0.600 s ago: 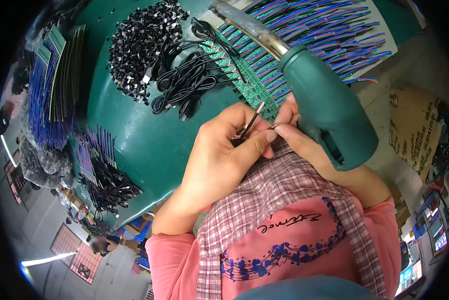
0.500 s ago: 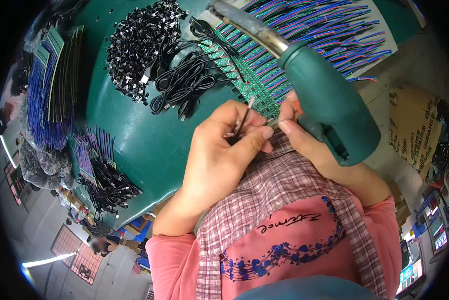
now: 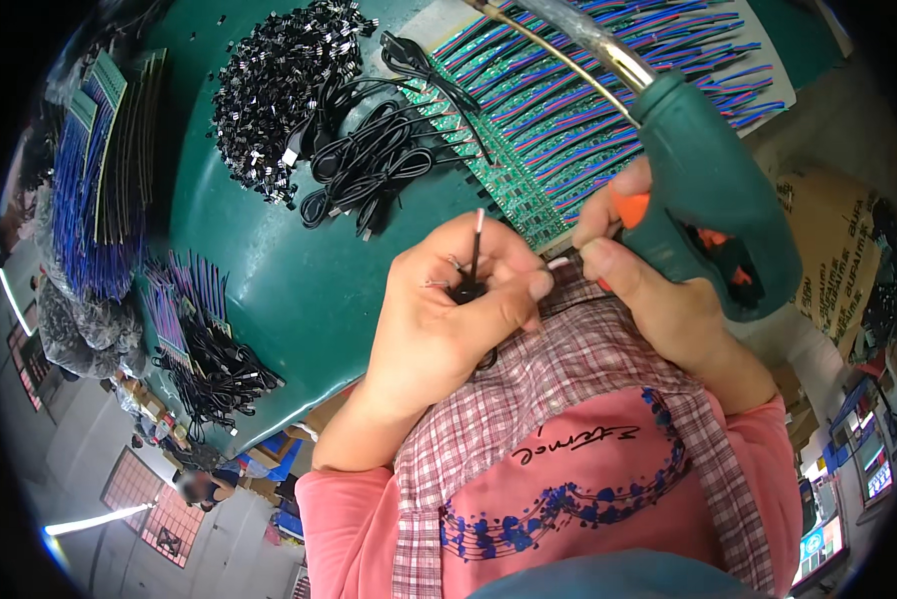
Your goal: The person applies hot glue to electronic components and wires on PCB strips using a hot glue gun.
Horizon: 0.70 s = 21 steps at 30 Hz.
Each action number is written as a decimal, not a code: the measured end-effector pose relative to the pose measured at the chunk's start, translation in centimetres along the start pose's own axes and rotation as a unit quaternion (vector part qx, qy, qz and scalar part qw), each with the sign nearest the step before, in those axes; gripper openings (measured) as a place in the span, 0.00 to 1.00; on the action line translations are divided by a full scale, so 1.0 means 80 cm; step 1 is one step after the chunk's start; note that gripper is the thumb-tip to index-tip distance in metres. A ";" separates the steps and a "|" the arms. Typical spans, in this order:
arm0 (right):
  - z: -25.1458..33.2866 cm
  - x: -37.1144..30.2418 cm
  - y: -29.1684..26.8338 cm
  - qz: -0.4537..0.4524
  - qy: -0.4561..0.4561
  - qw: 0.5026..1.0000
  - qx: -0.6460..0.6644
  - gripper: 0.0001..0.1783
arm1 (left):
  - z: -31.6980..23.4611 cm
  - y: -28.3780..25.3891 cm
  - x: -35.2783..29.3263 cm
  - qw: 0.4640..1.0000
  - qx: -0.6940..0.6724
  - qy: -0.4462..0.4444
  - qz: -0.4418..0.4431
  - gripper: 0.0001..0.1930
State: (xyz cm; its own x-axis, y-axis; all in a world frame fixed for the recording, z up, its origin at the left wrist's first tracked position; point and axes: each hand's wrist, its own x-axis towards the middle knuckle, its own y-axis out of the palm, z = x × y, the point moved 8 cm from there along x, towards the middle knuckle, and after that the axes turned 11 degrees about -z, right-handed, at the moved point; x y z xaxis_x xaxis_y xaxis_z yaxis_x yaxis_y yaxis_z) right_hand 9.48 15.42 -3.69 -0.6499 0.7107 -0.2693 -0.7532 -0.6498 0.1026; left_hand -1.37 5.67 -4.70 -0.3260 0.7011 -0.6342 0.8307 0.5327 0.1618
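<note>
The left hand [image 3: 448, 329] pinches a small black connector [image 3: 467, 291] with a thin white-tipped lead standing upright from it, held just above the near edge of the green table [image 3: 269, 290]. The right hand [image 3: 658, 299] is wrapped firmly around the handle of a green glue gun [image 3: 713, 190], one finger at its orange trigger; whether that finger presses it is unclear. Behind them lie rows of green circuit strips with coloured wires [image 3: 558, 130], coiled black cables [image 3: 369, 160] and a heap of black connectors [image 3: 269, 90].

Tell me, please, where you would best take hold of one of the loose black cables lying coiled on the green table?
Probably at the bunched middle of a black cable, coming from above. The loops lie flat on the green table and overlap, so a plug end might drag its neighbours, while the bundle's middle stands proud enough to pinch.
</note>
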 end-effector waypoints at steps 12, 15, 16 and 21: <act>-0.014 -0.004 0.012 -0.041 0.046 0.998 0.034 0.05 | -0.004 0.001 -0.003 0.992 0.018 0.094 -0.078 0.06; -0.014 -0.004 0.008 -0.095 0.046 0.992 0.068 0.10 | -0.003 0.002 -0.004 0.991 -0.012 0.100 -0.092 0.07; -0.015 -0.004 0.008 -0.096 0.038 0.992 0.067 0.13 | -0.001 0.001 -0.004 0.989 -0.031 0.098 -0.104 0.07; -0.009 0.001 0.009 -0.069 -0.046 0.996 0.010 0.19 | 0.003 0.008 -0.002 0.990 -0.026 0.092 -0.100 0.06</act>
State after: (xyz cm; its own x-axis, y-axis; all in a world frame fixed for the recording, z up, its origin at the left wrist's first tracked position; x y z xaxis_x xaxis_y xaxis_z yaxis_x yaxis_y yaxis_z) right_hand 8.96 14.82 -4.30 -0.5463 0.8152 -0.1923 -0.8370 -0.5396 0.0903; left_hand -0.67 5.80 -4.66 -0.5634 0.6507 -0.5092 0.7180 0.6905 0.0880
